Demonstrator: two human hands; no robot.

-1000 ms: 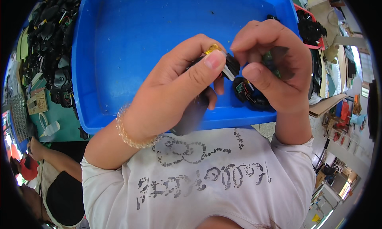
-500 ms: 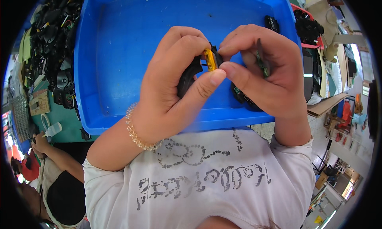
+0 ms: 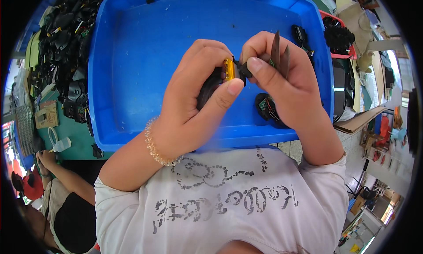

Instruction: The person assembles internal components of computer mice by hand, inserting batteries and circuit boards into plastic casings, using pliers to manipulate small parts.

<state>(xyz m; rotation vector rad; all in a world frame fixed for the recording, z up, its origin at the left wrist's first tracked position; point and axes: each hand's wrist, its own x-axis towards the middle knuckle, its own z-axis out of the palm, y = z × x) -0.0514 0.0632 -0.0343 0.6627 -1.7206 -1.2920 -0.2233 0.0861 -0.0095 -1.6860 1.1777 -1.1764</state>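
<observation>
My left hand [image 3: 185, 95] is closed around a rounded black plastic housing [image 3: 209, 88]. A small yellow-wrapped block [image 3: 229, 69], which looks like a battery, stands out of it between my thumb and index finger. My right hand [image 3: 291, 77] pinches a small black piece [image 3: 243, 70] between thumb and index finger, right beside the yellow block. Tucked in that same hand are tweezers [image 3: 276, 51], their two pointed tips sticking up past the fingers. Both hands are above a large blue plastic tub [image 3: 150, 77]. My fingers hide most of the housing.
Inside the tub lie an opened black device with green circuitry [image 3: 265, 107] and another black part [image 3: 299, 35]. A heap of black parts [image 3: 66, 42] stands left of it; a red crate [image 3: 352, 51] is at right. Another person's arm [image 3: 66, 172] reaches in at lower left.
My right hand has drawn slightly away and turned, so both tweezer tips now show. The small black piece is now visible in its pinch. My left hand has shifted slightly.
</observation>
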